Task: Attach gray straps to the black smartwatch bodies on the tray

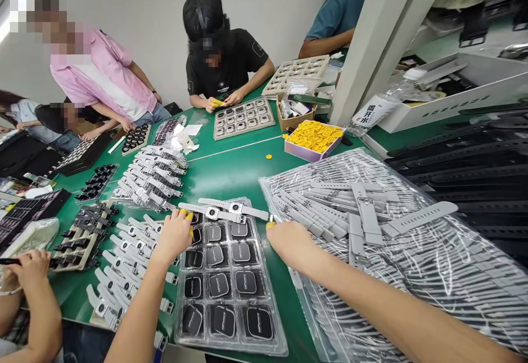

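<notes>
Two grey watches (212, 213) span the far end of a clear tray (231, 344), between the left hand (175, 234) and the right hand (291, 242); whether either hand's fingers (271, 224) are clamped on a strap (256, 213) cannot be told at this angle.

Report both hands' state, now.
Left hand: fingers curled, by the near watch's strap; grip can't be told.
Right hand: fingers curled, by the far watch's strap; grip can't be told.
</notes>
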Demonstrator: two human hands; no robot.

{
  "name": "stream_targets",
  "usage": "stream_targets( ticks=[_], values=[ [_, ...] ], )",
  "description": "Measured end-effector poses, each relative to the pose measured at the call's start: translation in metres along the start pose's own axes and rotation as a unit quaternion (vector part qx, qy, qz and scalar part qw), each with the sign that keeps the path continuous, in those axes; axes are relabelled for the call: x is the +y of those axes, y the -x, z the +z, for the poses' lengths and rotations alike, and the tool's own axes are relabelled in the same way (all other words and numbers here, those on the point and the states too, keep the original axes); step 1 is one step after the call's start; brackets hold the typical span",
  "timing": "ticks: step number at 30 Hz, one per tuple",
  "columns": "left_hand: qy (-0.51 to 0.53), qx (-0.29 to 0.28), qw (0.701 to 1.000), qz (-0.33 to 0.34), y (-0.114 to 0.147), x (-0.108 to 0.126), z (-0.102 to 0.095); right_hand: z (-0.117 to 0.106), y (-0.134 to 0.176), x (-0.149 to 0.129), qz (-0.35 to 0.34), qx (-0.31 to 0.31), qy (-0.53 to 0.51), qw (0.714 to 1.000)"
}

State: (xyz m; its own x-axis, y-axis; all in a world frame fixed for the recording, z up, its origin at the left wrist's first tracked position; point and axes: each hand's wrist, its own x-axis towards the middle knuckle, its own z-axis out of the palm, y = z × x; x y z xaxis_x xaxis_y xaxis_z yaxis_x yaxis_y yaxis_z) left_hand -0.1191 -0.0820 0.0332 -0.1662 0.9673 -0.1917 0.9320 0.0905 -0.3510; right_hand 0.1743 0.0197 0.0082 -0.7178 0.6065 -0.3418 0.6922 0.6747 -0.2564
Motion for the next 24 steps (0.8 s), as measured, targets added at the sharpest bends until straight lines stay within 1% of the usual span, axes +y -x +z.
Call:
stream_targets(
  ticks=[3,5,8,11,14,16,17,18,19,20,21,22,23,24],
  values=[
    [0.000,-0.001,1.000,0.011,-0.005,-0.004,-0.001,-0.004,-0.001,0.001,-0.003,-0.031,0.013,0.999],
    [-0.001,0.002,1.000,0.014,-0.008,-0.004,0.000,-0.008,0.000,0.002,-0.013,-0.039,0.017,0.999],
    [-0.001,0.011,1.000,0.014,-0.014,-0.004,0.002,-0.014,0.003,0.006,-0.034,-0.044,0.024,0.998],
    [0.007,0.020,1.000,0.010,-0.019,-0.006,0.004,-0.018,0.006,0.010,-0.085,-0.030,0.013,0.996],
    [0.021,0.024,0.999,0.012,-0.019,-0.017,0.001,-0.017,0.002,0.019,-0.169,0.002,-0.058,0.984],
    [0.052,0.036,0.998,-0.007,-0.015,-0.028,-0.008,-0.016,-0.005,0.027,-0.204,-0.010,-0.123,0.971],
    [0.096,0.055,0.994,-0.027,-0.014,-0.032,-0.016,-0.017,-0.008,0.031,-0.212,-0.030,-0.156,0.964],
    [0.164,0.084,0.982,-0.044,-0.013,-0.033,-0.025,-0.017,-0.012,0.036,-0.218,-0.054,-0.190,0.956],
    [0.254,0.122,0.958,-0.055,-0.013,-0.030,-0.035,-0.017,-0.014,0.039,-0.224,-0.073,-0.227,0.945],
    [0.351,0.164,0.920,-0.053,-0.014,-0.023,-0.045,-0.018,-0.016,0.042,-0.233,-0.084,-0.267,0.931],
    [0.443,0.202,0.873,-0.032,-0.016,-0.011,-0.053,-0.018,-0.018,0.043,-0.244,-0.090,-0.314,0.913],
    [0.515,0.227,0.827,-0.007,-0.020,0.005,-0.060,-0.018,-0.019,0.044,-0.253,-0.089,-0.367,0.891],
    [0.562,0.230,0.795,0.014,-0.025,0.025,-0.063,-0.018,-0.019,0.042,-0.258,-0.078,-0.426,0.864],
    [0.589,0.227,0.775,0.027,-0.031,0.046,-0.063,-0.017,-0.020,0.040,-0.258,-0.059,-0.488,0.832]
  ],
)
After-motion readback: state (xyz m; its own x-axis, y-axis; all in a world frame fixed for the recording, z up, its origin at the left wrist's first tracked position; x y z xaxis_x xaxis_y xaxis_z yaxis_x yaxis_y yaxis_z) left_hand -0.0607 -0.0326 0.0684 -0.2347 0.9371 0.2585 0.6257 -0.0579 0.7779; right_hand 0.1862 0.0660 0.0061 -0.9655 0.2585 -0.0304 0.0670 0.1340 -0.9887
